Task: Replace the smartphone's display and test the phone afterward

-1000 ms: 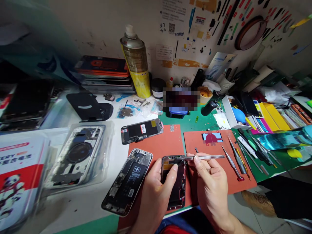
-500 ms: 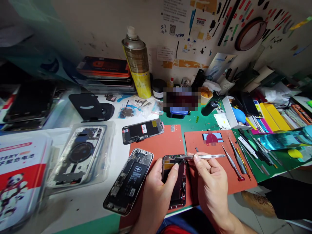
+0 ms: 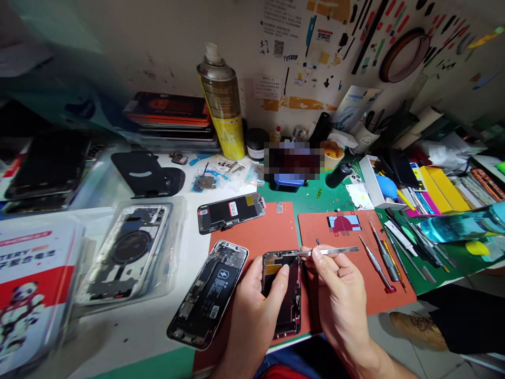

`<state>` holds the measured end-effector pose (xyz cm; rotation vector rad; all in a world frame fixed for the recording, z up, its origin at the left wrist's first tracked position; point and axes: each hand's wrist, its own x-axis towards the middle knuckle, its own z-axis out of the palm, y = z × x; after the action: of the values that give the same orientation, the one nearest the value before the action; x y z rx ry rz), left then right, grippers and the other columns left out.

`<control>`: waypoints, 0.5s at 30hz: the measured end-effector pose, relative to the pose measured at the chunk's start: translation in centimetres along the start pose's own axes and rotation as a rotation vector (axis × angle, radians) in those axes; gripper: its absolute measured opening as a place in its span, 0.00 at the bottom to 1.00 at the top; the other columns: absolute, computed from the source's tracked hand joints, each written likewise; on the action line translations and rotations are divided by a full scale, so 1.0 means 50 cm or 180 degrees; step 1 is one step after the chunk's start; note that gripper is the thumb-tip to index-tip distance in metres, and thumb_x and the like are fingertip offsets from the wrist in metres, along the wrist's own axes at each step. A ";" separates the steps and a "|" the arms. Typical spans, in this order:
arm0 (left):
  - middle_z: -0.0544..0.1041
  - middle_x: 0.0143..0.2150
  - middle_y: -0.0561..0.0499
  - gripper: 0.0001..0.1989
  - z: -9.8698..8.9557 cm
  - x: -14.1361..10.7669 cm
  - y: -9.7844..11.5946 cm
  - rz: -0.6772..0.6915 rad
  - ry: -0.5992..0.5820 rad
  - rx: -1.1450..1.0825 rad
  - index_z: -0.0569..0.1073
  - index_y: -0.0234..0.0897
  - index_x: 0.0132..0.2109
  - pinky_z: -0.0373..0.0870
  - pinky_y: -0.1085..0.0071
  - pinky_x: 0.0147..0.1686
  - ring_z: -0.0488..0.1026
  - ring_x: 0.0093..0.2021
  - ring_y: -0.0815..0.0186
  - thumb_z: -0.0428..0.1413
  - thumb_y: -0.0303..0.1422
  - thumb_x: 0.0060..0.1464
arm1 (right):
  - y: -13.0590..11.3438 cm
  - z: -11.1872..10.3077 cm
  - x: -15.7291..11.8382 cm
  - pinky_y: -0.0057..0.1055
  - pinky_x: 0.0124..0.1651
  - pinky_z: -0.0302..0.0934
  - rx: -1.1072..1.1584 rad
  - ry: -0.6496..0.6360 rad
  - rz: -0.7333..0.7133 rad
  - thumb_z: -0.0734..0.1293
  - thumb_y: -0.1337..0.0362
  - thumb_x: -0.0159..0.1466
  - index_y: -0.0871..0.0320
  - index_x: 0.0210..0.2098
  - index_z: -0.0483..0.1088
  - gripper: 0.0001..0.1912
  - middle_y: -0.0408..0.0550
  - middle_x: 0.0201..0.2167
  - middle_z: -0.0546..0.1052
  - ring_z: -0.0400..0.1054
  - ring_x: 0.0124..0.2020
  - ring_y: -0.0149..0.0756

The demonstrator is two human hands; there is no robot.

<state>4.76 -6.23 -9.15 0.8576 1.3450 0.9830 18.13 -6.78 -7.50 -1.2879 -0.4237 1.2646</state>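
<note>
My left hand [image 3: 258, 300] is closed around the left side of a phone screen assembly [image 3: 290, 300], its thumb lying across the dark back. Between the thumb and fingers of my right hand [image 3: 341, 284] is a pair of metal tweezers [image 3: 335, 251]. The tips reach the top edge of the screen assembly, where small parts show; whether they grip one is too small to tell. Left of my hands lies an opened phone [image 3: 209, 295] with its battery and boards exposed. Behind it rests another screen [image 3: 231, 212] with white and red stickers.
Screwdrivers [image 3: 384, 255] lie on the right red mat [image 3: 394, 300], near a blue bottle [image 3: 465, 223]. A phone housing [image 3: 130, 247] sits in a clear tray at left. A spray can [image 3: 224, 110] and a black phone stand [image 3: 145, 173] are farther back.
The tweezers have turned slightly in my right hand, and their rear end has shifted a little left and up. My left hand and the screen assembly look unchanged.
</note>
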 end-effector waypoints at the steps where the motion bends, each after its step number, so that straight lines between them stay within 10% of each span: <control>1: 0.83 0.48 0.44 0.18 0.000 0.000 0.000 0.0004 -0.0006 -0.0014 0.77 0.39 0.47 0.75 0.59 0.54 0.80 0.50 0.53 0.62 0.48 0.59 | -0.002 0.001 0.000 0.33 0.46 0.71 0.0068 -0.0036 0.0062 0.80 0.53 0.62 0.57 0.38 0.80 0.15 0.48 0.38 0.83 0.76 0.39 0.37; 15: 0.84 0.45 0.45 0.17 -0.002 0.001 0.006 -0.0029 0.0029 -0.0332 0.79 0.39 0.46 0.76 0.61 0.52 0.80 0.47 0.53 0.67 0.46 0.56 | -0.009 0.005 0.003 0.39 0.50 0.72 0.0168 -0.0177 0.0112 0.80 0.54 0.61 0.56 0.38 0.81 0.13 0.49 0.36 0.84 0.77 0.39 0.40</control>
<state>4.62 -6.07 -8.93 0.7686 1.2926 1.0418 18.17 -6.45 -7.07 -1.2228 -0.4060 1.3352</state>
